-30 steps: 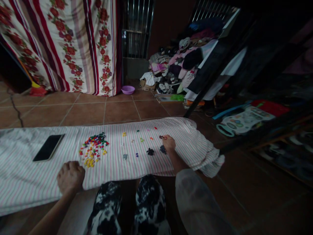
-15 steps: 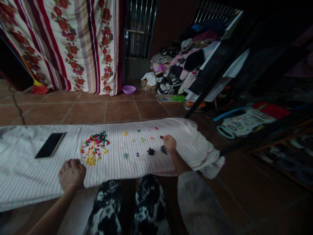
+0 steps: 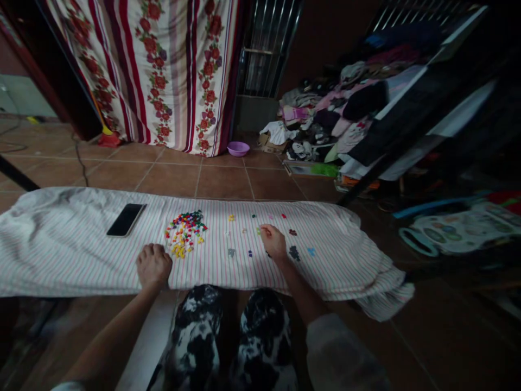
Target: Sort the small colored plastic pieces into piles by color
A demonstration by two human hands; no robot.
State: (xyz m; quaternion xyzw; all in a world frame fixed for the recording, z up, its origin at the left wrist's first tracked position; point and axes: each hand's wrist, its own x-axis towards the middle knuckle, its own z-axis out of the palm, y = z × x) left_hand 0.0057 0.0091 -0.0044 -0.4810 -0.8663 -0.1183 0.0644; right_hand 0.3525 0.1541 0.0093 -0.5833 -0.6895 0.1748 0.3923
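Observation:
My right hand (image 3: 273,241) is above the striped cloth, its thumb and fingers pinched together beside a few light green pieces (image 3: 258,231). Whatever is between the fingertips is too small to make out. Partly under this hand is a black group of pieces. My left hand (image 3: 153,265) rests on the cloth with its fingers curled, just left of a mixed heap of small coloured pieces (image 3: 185,231). Small groups sorted by colour lie to the right: yellow (image 3: 232,218), grey (image 3: 232,252), dark blue (image 3: 250,253), brown (image 3: 292,232), dark grey (image 3: 294,253) and light blue (image 3: 311,251).
A phone (image 3: 126,220) lies on the striped cloth (image 3: 350,260), left of the heap. Beyond, on the tiled floor, stand a purple basin (image 3: 238,149) and a pile of clothes (image 3: 325,111). A flowered curtain (image 3: 179,70) hangs behind. My knees (image 3: 264,331) are at the near edge.
My right hand has moved left from the brown pieces to the light green ones. The light blue pieces now show. The view has turned left; my left hand still rests on the cloth.

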